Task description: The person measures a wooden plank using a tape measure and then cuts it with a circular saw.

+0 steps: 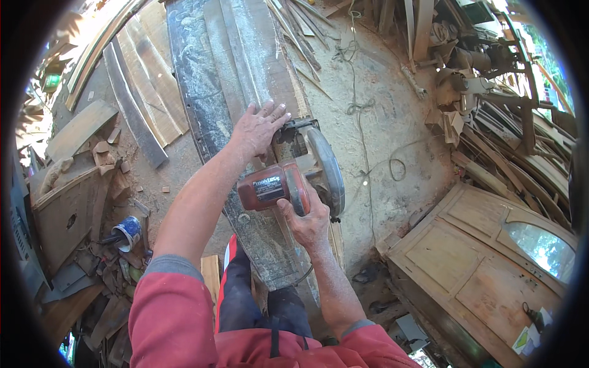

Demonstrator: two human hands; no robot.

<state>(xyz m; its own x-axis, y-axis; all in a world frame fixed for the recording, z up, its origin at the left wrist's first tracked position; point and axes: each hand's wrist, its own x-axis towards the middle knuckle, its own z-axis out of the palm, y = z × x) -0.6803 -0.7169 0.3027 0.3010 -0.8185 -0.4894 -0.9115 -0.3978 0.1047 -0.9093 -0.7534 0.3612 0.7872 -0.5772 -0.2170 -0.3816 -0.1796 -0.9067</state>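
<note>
A red circular saw [251,191] with a grey blade guard sits on a wooden plank [277,67], near its right edge. My right hand [307,224] is wrapped round the saw's rear handle. Just ahead of the motor housing, my left hand [256,130] lies flat with its fingers stretched forward, beside the front of the saw's base plate. Its thumb is partly hidden, so I cannot tell whether it touches the saw. Beneath the plank runs a long, dark workbench [195,73] dusted with sawdust. The blade is hidden by the guard and the saw body.
Loose boards [147,73] lie on the floor to the left, near a blue-and-white bucket [127,233]. A cord [362,135] trails over the floor to the right. Wooden door panels [472,264] rest at the lower right, below piled timber [509,141].
</note>
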